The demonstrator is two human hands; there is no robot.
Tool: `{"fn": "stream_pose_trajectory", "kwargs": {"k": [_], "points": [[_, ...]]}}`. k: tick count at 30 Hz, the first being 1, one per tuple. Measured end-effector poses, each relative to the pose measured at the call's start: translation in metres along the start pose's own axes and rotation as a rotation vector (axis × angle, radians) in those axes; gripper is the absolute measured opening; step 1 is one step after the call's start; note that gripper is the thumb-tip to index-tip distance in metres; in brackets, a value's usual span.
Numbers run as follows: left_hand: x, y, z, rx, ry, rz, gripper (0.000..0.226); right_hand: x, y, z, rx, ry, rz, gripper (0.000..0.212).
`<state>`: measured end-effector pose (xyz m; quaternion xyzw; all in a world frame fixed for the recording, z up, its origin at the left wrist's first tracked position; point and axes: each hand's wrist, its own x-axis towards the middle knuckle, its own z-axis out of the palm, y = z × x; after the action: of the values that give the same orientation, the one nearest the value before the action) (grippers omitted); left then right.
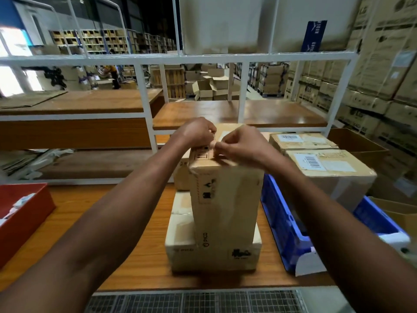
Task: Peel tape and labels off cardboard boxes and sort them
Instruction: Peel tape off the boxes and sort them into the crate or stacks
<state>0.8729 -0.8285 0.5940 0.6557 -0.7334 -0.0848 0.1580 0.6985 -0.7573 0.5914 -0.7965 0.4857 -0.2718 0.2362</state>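
A tall brown cardboard box (pixel 225 199) stands on end in the middle of the frame. It sits on a flat, wider brown cardboard box (pixel 180 251), and that one lies on the orange wooden bench (pixel 140 245). Both hands are up at the top of the tall box. The left hand (pixel 198 133) has its fingers curled and seems to pinch something thin and clear, most likely a strip of clear tape (pixel 214 143). The right hand (pixel 240 146) is curled too, with its fingertips pinched at the top edge of the box, right beside the left hand. What each hand grips is small and blurry, so I cannot be sure.

The tall box looks light and a bit soft; its top corner is already dented. It could tip, since it stands on a narrow end. Tape is thin, sticky and tears fast, so it is best held close to where it lifts off the box and pulled slow and low. One hand should press the box down.

A red plastic bin (pixel 24 213) sits at the lower left. A blue plastic crate (pixel 282 222) sits at the lower right. More brown boxes with white barcode labels (pixel 327 168) wait at the right.
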Motion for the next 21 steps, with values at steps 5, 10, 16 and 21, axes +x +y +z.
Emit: {"fn": "stream_pose_trajectory", "kwargs": {"k": [5, 10, 16, 21], "points": [[0.004, 0.003, -0.006, 0.009, -0.021, -0.008, 0.036, 0.078, 0.017, -0.029, -0.127, -0.033, 0.079, 0.017], [0.003, 0.006, -0.011, 0.043, -0.039, -0.008, 0.033, 0.113, 0.02, -0.012, -0.364, -0.134, 0.16, 0.025], [-0.026, 0.003, 0.003, 0.098, 0.236, 0.109, 0.032, 0.11, 0.022, -0.002, -0.469, -0.002, 0.171, 0.017], [-0.053, 0.005, -0.002, 0.02, 0.013, 0.115, 0.036, 0.096, 0.029, -0.01, -0.359, -0.041, 0.101, 0.02]]}}
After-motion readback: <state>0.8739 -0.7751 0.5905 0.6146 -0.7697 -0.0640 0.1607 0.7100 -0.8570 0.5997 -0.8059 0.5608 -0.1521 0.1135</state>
